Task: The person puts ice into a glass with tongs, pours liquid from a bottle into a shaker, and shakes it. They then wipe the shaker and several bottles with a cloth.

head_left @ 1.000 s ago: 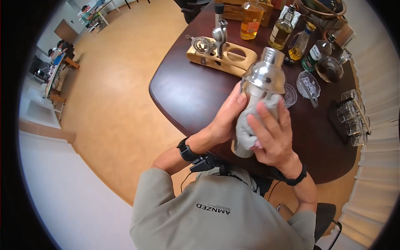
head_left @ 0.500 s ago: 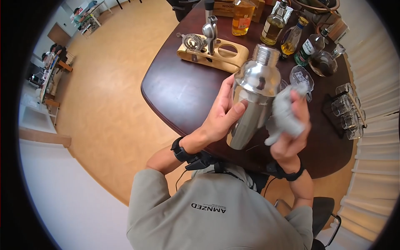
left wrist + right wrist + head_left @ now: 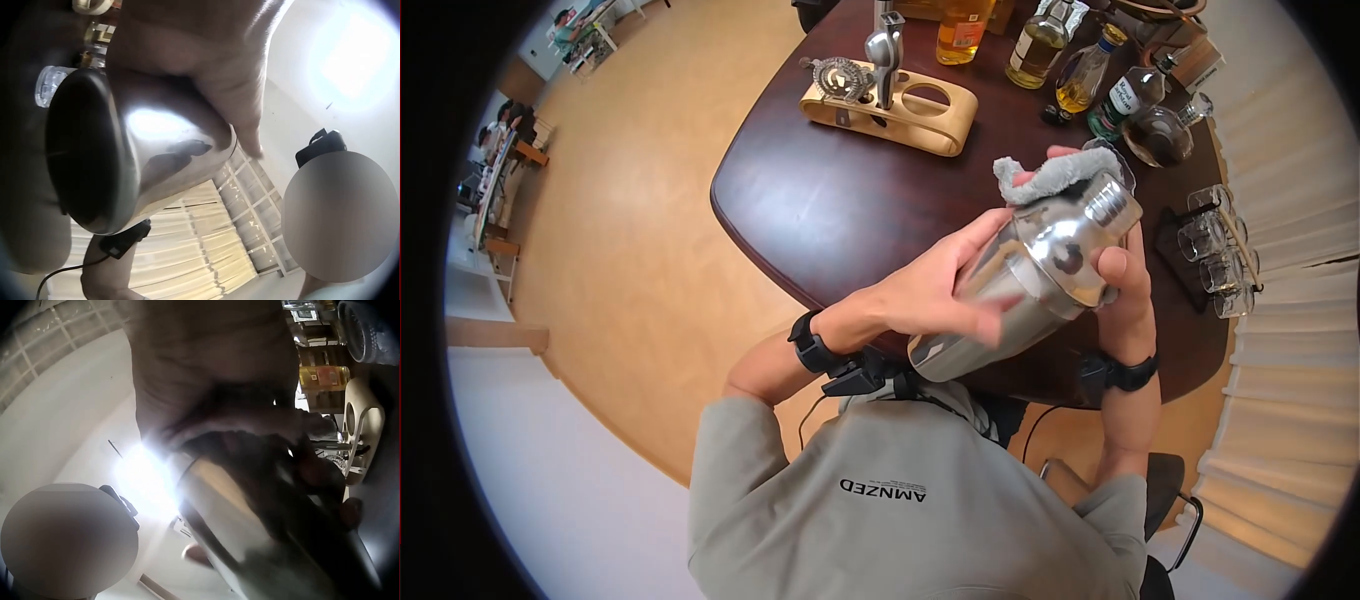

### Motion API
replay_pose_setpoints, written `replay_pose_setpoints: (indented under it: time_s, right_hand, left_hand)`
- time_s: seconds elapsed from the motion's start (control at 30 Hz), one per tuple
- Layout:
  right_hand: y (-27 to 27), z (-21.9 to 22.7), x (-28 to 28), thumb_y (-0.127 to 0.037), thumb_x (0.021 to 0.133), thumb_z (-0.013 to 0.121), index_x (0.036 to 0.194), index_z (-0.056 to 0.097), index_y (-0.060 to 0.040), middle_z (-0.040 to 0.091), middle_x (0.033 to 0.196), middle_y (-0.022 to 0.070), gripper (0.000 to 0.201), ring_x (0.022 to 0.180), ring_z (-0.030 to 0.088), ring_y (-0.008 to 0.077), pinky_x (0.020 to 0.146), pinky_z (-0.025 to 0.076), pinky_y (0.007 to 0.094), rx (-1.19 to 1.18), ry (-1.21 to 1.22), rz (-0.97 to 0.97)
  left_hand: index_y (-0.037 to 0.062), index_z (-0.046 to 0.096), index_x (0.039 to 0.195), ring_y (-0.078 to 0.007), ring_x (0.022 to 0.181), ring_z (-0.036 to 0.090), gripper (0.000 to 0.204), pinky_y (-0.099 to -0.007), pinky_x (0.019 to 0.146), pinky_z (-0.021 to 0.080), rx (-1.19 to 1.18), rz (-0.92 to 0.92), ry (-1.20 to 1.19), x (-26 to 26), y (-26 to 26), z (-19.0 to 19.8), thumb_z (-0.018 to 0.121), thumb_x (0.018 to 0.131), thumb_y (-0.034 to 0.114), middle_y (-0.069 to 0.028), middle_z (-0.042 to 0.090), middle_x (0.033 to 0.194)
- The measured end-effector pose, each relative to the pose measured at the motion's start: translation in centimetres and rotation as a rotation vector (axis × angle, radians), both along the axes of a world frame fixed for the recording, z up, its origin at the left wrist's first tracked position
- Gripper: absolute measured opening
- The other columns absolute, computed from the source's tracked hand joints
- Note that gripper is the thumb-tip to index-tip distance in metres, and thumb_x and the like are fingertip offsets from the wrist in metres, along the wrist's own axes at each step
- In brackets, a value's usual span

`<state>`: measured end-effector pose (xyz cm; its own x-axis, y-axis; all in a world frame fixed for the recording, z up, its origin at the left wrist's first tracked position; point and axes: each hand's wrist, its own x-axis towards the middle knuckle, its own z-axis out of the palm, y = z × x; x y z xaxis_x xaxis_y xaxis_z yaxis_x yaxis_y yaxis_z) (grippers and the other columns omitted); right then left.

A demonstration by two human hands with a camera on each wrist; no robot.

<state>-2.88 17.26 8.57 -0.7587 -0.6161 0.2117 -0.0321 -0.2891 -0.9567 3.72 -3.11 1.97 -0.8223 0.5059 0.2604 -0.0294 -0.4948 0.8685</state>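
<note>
A steel cocktail shaker (image 3: pixel 1000 320) is held tilted above the near side of the table, its capped top toward the upper right. My left hand (image 3: pixel 920 295) holds the lower body from the left, its thumb blurred across the front. My right hand (image 3: pixel 1132 290) grips the shaker near its shoulder, thumb on the front and fingers behind. Those fingers carry a grey cloth (image 3: pixel 1060 175), which lies against the far side of the shoulder. In the left wrist view, the shaker's dark base (image 3: pixel 81 153) faces the camera.
Beyond the hands stands a wooden bar-tool holder (image 3: pixel 945 130) with a strainer (image 3: pixel 840 80) and metal tools. Several bottles (image 3: pixel 1040 45) line the back of the dark table (image 3: pixel 770 170). A rack of glass mugs (image 3: pixel 1222 250) sits at the right, near the curtain.
My right hand has gone from the shaker's right side to its top, taking the cloth behind the shoulder. The shaker leans further right, and my left thumb has shifted.
</note>
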Motion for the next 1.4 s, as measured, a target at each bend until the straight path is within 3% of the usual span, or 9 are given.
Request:
replay_pose_setpoints:
  time_s: [0.2, 0.4, 0.6, 0.87, 0.97, 1.03, 1.07, 1.23, 1.4]
  right_hand:
    - [0.4, -0.6, 0.7, -0.052, 0.075, 0.074, 0.140, 0.048, 0.0006, 0.064, 0.131, 0.0216, 0.088, 0.123, 0.064, 0.0319, 0.104, 0.055, 0.0432, 0.103, -0.018, -0.018]
    - [-0.4, -1.3, 1.4, -0.022, 0.078, 0.072, 0.122, 0.063, 0.0009, 0.072, 0.110, 0.0108, 0.050, 0.096, 0.069, 0.0157, 0.086, 0.055, 0.0308, 0.004, -0.051, -0.269]
    - [-1.0, -2.4, 2.3, -0.022, 0.083, 0.074, 0.123, 0.062, 0.0003, 0.070, 0.109, 0.0078, 0.048, 0.096, 0.067, 0.0138, 0.088, 0.054, 0.0300, -0.113, -0.083, -0.362]
    - [-2.1, -2.5, 2.7, -0.022, 0.093, 0.077, 0.130, 0.059, -0.0016, 0.069, 0.111, 0.0056, 0.046, 0.098, 0.065, 0.0124, 0.092, 0.052, 0.0282, -0.158, -0.023, -0.545]
    - [-1.5, -2.8, 2.1, -0.043, 0.105, 0.066, 0.139, 0.055, -0.0028, 0.068, 0.120, 0.0060, 0.054, 0.102, 0.066, 0.0125, 0.095, 0.053, 0.0293, -0.174, 0.059, -0.505]
    - [-1.1, -2.0, 2.1, -0.059, 0.111, 0.041, 0.148, 0.050, -0.0034, 0.064, 0.136, 0.0088, 0.067, 0.117, 0.065, 0.0165, 0.105, 0.051, 0.0338, -0.302, -0.098, -0.300]
    - [-1.8, -2.1, 2.0, -0.059, 0.114, 0.021, 0.158, 0.038, -0.0007, 0.053, 0.154, 0.0149, 0.075, 0.141, 0.054, 0.0285, 0.120, 0.040, 0.0430, -0.238, -0.059, -0.359]
    - [-1.2, -5.1, 1.4, -0.055, 0.114, 0.029, 0.159, 0.035, -0.0003, 0.049, 0.157, 0.0139, 0.071, 0.143, 0.050, 0.0264, 0.122, 0.037, 0.0422, -0.201, -0.033, -0.362]
    - [-1.9, -2.9, 2.0, -0.056, 0.101, 0.066, 0.152, 0.040, -0.0023, 0.056, 0.138, 0.0081, 0.078, 0.120, 0.060, 0.0141, 0.099, 0.051, 0.0289, -0.109, 0.122, -0.324]
  left_hand:
    - [0.0003, 0.032, 0.155, -0.0184, 0.133, 0.048, 0.110, -0.0322, 0.114, 0.041, -0.140, 0.010, -0.087, 0.6, 0.0, 1.8, 0.098, 0.069, 0.020, -0.0100, 0.050, 0.144]
    - [-0.0013, 0.031, 0.155, -0.0196, 0.132, 0.051, 0.111, -0.0337, 0.112, 0.043, -0.210, 0.157, -0.065, 0.3, 0.2, 1.8, 0.097, 0.068, 0.020, -0.0136, 0.052, 0.142]
    - [0.0002, 0.030, 0.156, -0.0246, 0.126, 0.061, 0.112, -0.0366, 0.109, 0.047, -0.337, 0.303, 0.071, 0.5, 0.5, 1.6, 0.095, 0.068, 0.024, -0.0187, 0.061, 0.137]
    - [0.0009, 0.014, 0.166, -0.0251, 0.141, 0.050, 0.134, -0.0390, 0.119, 0.039, -0.425, 0.452, 0.270, -0.4, 1.0, 0.7, 0.100, 0.066, 0.019, -0.0176, 0.050, 0.152]
    - [0.0018, 0.010, 0.168, -0.0251, 0.143, 0.048, 0.139, -0.0395, 0.121, 0.037, -0.339, 0.515, 0.280, -0.3, 1.2, 1.0, 0.102, 0.066, 0.020, -0.0165, 0.045, 0.156]
    - [0.0024, 0.009, 0.168, -0.0249, 0.146, 0.045, 0.142, -0.0397, 0.123, 0.035, -0.261, 0.532, 0.269, -0.6, 1.4, 0.9, 0.104, 0.064, 0.021, -0.0156, 0.041, 0.160]
    - [0.0026, 0.010, 0.169, -0.0249, 0.147, 0.044, 0.142, -0.0398, 0.123, 0.034, -0.244, 0.550, 0.262, -0.7, 1.4, 1.0, 0.104, 0.064, 0.021, -0.0155, 0.040, 0.161]
    - [0.0026, 0.014, 0.168, -0.0243, 0.149, 0.042, 0.140, -0.0404, 0.124, 0.034, -0.228, 0.570, 0.254, -0.8, 1.1, 1.0, 0.105, 0.063, 0.021, -0.0148, 0.039, 0.162]
    - [0.0031, 0.016, 0.167, -0.0257, 0.147, 0.045, 0.135, -0.0403, 0.123, 0.038, -0.303, 0.585, 0.314, -1.0, 0.7, 0.7, 0.103, 0.067, 0.023, -0.0175, 0.042, 0.161]
